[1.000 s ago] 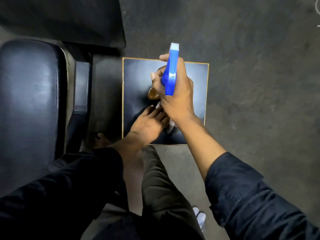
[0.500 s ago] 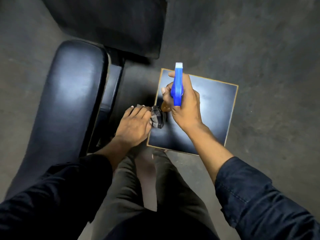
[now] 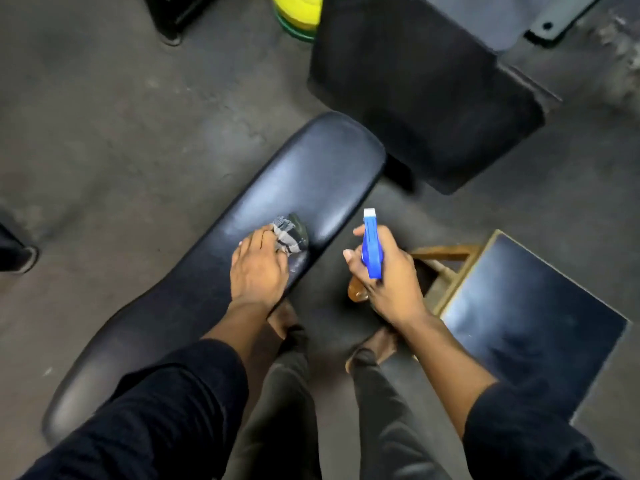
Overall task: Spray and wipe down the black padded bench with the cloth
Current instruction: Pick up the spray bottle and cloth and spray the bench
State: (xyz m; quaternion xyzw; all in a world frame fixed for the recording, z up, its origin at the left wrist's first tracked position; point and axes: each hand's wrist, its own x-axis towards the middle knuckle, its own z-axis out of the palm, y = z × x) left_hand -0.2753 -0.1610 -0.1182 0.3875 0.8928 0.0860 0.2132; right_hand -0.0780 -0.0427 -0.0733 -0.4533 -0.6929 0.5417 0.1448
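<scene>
The black padded bench [image 3: 304, 174] runs diagonally from the lower left to the upper middle. My left hand [image 3: 258, 268] lies on its padding and presses down a grey checked cloth [image 3: 289, 233], which sticks out past the fingers. To the right of the bench, off its edge, my right hand [image 3: 384, 278] grips a spray bottle [image 3: 372, 244] with a blue trigger head and an amber body. The nozzle points up and away from me.
A small square black-topped stool [image 3: 530, 327] with a wooden frame stands at the right. A second black pad [image 3: 422, 88] sits beyond the bench's far end, with yellow and green discs [image 3: 298, 15] at the top. My legs and feet stand between bench and stool on the concrete floor.
My left hand carried the cloth from the stool's edge onto the bench padding. My right hand with the bottle moved off the stool toward the bench. The view swung left.
</scene>
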